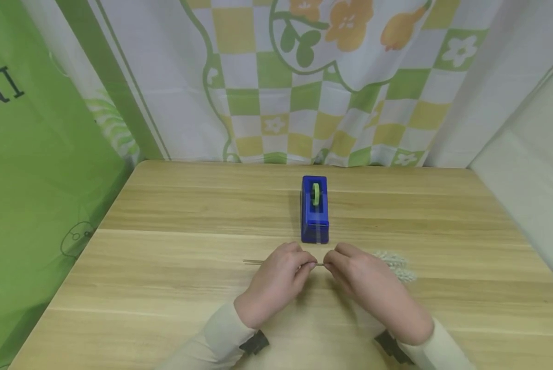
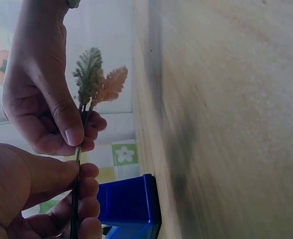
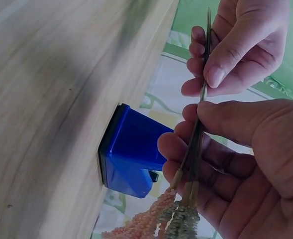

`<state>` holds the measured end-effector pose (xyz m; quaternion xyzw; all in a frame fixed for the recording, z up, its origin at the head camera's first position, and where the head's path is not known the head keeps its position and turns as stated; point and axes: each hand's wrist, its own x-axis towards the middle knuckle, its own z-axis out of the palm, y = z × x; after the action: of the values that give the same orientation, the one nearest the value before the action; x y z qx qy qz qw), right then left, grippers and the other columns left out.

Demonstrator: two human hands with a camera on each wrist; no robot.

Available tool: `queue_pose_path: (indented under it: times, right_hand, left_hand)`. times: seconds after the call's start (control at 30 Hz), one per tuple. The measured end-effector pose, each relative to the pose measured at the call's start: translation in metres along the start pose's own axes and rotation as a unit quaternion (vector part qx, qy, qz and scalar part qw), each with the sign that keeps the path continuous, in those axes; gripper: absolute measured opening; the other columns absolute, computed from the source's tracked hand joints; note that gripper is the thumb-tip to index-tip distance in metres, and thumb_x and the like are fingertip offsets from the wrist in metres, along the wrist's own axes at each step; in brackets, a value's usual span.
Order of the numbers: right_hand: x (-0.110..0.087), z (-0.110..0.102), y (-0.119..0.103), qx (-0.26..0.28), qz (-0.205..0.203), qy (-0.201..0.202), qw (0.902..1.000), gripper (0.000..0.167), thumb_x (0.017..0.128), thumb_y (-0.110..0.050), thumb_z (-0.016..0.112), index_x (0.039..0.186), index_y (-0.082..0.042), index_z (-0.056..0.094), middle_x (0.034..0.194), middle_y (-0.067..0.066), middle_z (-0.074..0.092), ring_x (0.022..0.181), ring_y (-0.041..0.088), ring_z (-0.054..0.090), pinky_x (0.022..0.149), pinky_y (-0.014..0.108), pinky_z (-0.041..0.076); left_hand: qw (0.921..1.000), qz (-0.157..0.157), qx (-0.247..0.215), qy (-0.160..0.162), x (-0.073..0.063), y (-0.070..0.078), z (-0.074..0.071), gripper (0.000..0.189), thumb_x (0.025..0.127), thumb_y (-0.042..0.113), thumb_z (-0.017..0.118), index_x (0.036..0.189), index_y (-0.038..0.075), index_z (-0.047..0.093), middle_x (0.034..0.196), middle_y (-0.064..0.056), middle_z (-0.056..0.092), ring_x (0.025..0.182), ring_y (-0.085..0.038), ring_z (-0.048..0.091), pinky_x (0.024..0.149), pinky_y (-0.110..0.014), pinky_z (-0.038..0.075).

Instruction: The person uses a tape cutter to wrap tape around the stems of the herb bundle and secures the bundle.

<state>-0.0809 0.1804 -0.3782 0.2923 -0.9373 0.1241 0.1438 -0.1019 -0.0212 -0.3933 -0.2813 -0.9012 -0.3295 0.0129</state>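
Both hands pinch one thin bundle of artificial flower stems (image 1: 253, 262), side by side above the table. My left hand (image 1: 276, 277) grips the bare stem part between thumb and fingers, and the stem ends stick out to its left. Close beside it, my right hand (image 1: 366, 280) pinches the stems nearer the flower heads (image 1: 396, 265). Pink heads (image 3: 141, 219) and grey-green heads (image 3: 181, 221) show in the right wrist view. A short, lighter stretch of stem shows between the two thumbs there. Just beyond the hands stands a blue tape dispenser (image 1: 315, 210) with a tape roll (image 1: 316, 194) in it.
The wooden table (image 1: 188, 205) reaches back to a green, yellow and white patterned curtain (image 1: 322, 103). A green cloth (image 1: 40, 154) hangs along the left side, and a pale surface (image 1: 530, 139) lies along the right.
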Motion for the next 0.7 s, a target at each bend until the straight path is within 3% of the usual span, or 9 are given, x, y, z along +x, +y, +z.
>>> queue_pose_path:
  times: [0.33, 0.7]
  right_hand:
    - [0.0029, -0.0003, -0.0004, -0.006, 0.04, -0.001, 0.9992, 0.008, 0.092, -0.016, 0.08, 0.092, -0.019, 0.072, 0.079, -0.01, 0.063, 0.063, 0.001, 0.053, 0.056, 0.019, 0.049]
    - [0.006, -0.0008, -0.0012, -0.01, 0.046, -0.013, 0.9988, 0.013, 0.095, -0.015, 0.076, 0.089, -0.017, 0.065, 0.071, -0.01, 0.055, 0.057, 0.0, 0.041, 0.051, 0.017, 0.042]
  left_hand:
    - [0.9999, -0.013, -0.006, -0.004, 0.0052, -0.0015, 0.0009, 0.011, 0.1, 0.014, 0.07, 0.105, 0.01, 0.079, 0.096, -0.001, 0.072, 0.08, -0.007, 0.055, 0.072, -0.017, 0.049]
    - [0.9998, -0.017, -0.006, -0.008, 0.0082, -0.002, 0.0022, 0.013, 0.101, 0.013, 0.067, 0.102, 0.007, 0.079, 0.096, -0.003, 0.073, 0.086, -0.012, 0.061, 0.079, -0.021, 0.054]
